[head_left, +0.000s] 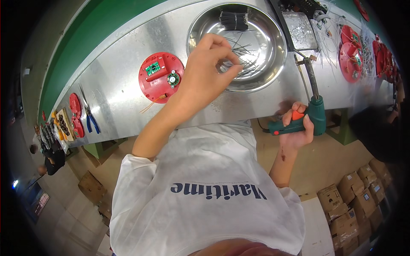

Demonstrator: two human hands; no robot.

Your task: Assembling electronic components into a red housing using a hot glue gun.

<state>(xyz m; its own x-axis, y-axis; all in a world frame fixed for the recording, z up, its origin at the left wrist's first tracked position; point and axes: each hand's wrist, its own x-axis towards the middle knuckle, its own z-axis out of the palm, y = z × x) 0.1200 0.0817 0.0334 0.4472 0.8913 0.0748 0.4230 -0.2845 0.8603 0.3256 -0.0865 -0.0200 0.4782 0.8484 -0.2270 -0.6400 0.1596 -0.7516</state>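
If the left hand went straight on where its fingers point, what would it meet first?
Probably the loose black wires in the steel bowl, though the left hand's height is unclear.

Soldering gun (315,119): we are seeing teal green, with an orange-red trigger (297,115) and a red button (276,132).
Bowl (273,38): we are noting shiny silver, patterned with light and dark reflections.
Loose wires (247,71): we are making out dark grey strands.
Wire bundle (233,21): we are seeing black with silvery tips.
Disc (160,83): we are finding red, with a green circuit board (153,68) and orange leads (149,105).
Pliers (92,123): we are spotting blue handles.
Tabletop (115,81): we are viewing silver-grey.
Shirt (205,217): we are looking at white, with dark blue lettering (218,192).
Boxes (345,226): we are seeing brown.
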